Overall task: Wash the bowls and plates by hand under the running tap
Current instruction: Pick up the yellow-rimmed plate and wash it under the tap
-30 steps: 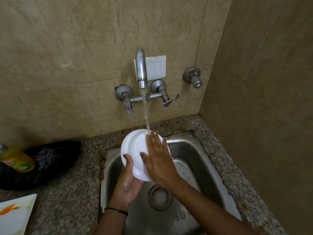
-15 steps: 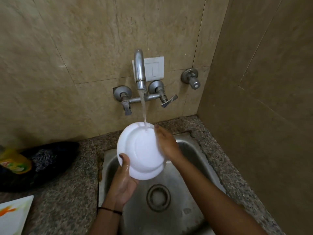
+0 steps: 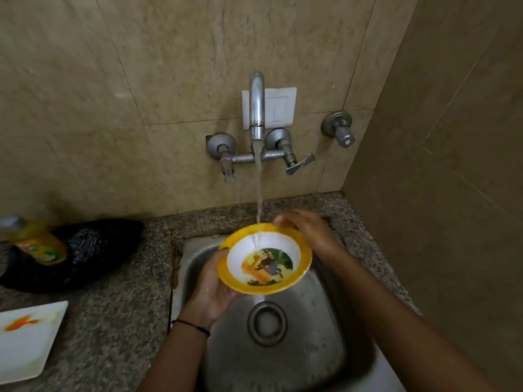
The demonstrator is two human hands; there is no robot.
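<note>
We stand at a speckled granite counter [image 3: 113,321] set against beige tiled walls, and sunk into it is a stainless steel sink [image 3: 311,349] with a round drain [image 3: 266,323] at its middle. On the wall above, the tap [image 3: 256,108] is running, and a thin stream of water [image 3: 258,199] falls straight down from its spout.

Over the sink we hold a yellow-rimmed bowl [image 3: 264,258], white inside with a colourful picture on its bottom, tilted a little towards us. The stream lands on the inner wall at the far side of the bowl. Our left hand [image 3: 212,290] cups the bowl from beneath on its left side, thumb on the rim, closed around it. Our right hand [image 3: 308,230] rests on the far right rim, fingers curled over the edge. A dark band [image 3: 192,326] circles the left wrist.

Off to the left on the counter lies a black bag [image 3: 85,250], with a yellow dish soap bottle [image 3: 36,241] resting on it. Nearer us, at the left edge, a white square plate [image 3: 25,340] smeared with orange lies flat.
</note>
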